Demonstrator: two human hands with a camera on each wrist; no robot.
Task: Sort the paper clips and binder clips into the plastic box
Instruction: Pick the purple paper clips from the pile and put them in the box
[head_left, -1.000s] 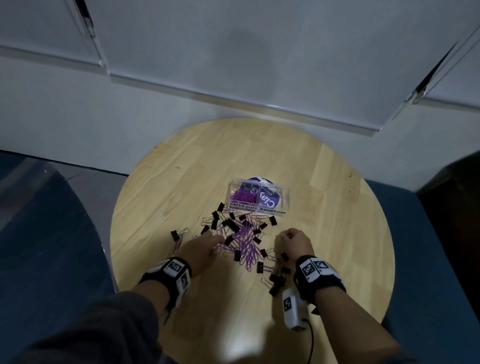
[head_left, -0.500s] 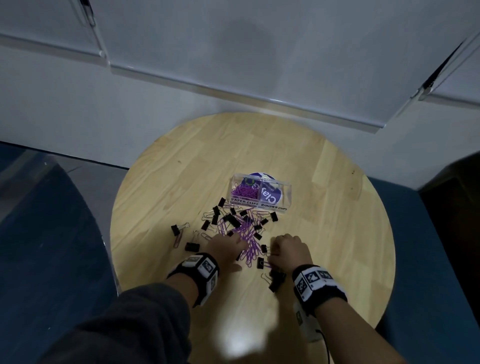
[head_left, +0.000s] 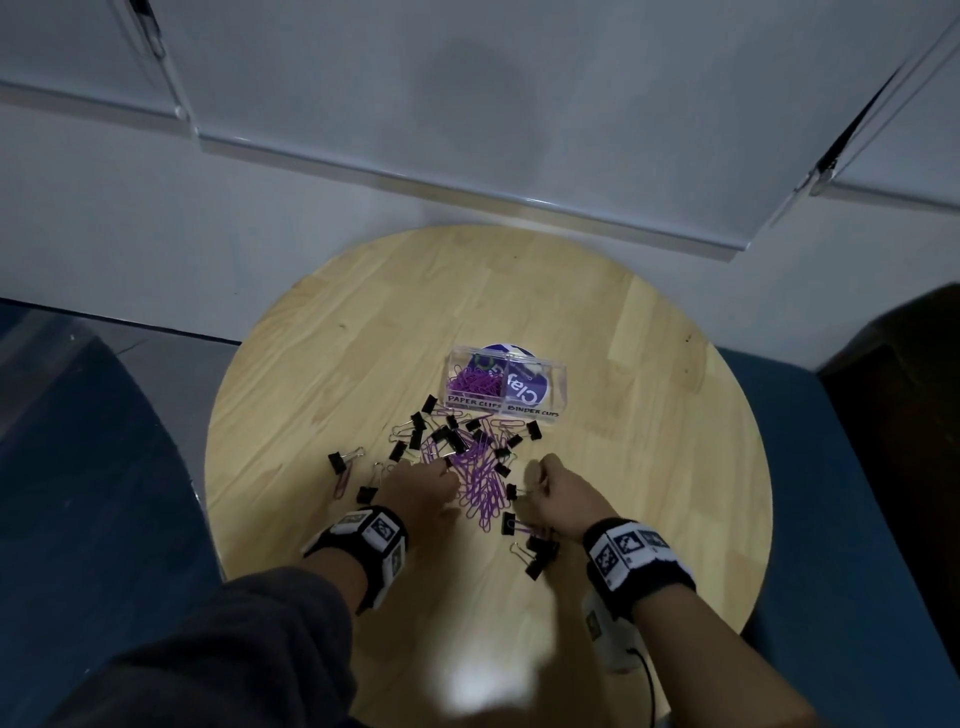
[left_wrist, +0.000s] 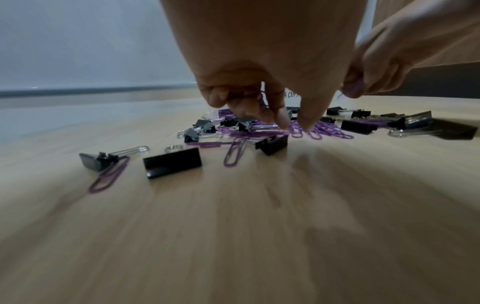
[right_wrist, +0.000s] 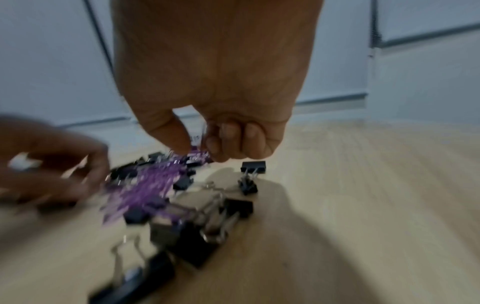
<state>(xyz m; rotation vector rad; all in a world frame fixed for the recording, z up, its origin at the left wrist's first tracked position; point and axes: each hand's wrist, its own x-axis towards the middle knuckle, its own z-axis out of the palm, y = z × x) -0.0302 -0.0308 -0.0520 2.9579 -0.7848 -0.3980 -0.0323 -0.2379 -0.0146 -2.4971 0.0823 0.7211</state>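
Observation:
A clear plastic box (head_left: 560, 388) stands mid-table, its halves labelled PAPER CLIPS and BINDER CLIPS; purple paper clips (head_left: 474, 383) lie in the left half. In front of it is a mixed pile of purple paper clips (head_left: 480, 488) (left_wrist: 320, 131) and black binder clips (head_left: 537, 556) (left_wrist: 172, 165) (right_wrist: 253, 166). My left hand (head_left: 448, 470) (left_wrist: 294, 125) is at the pile's left edge. Its thumb and forefinger pinch down on paper clips, and purple shows inside its curled fingers. My right hand (head_left: 535, 475) (right_wrist: 200, 152) is at the pile's right edge, fingers curled, pinching purple paper clips.
The round wooden table (head_left: 649, 467) stands against a white wall. Blue seats flank it left and right, and a dark object stands at far right. One binder clip with a paper clip (head_left: 340, 465) lies apart at the left. A cluster of binder clips lies beside my right wrist.
My left hand has moved right and forward into the pile and now pinches paper clips. My right hand has shifted slightly left and forward, still curled.

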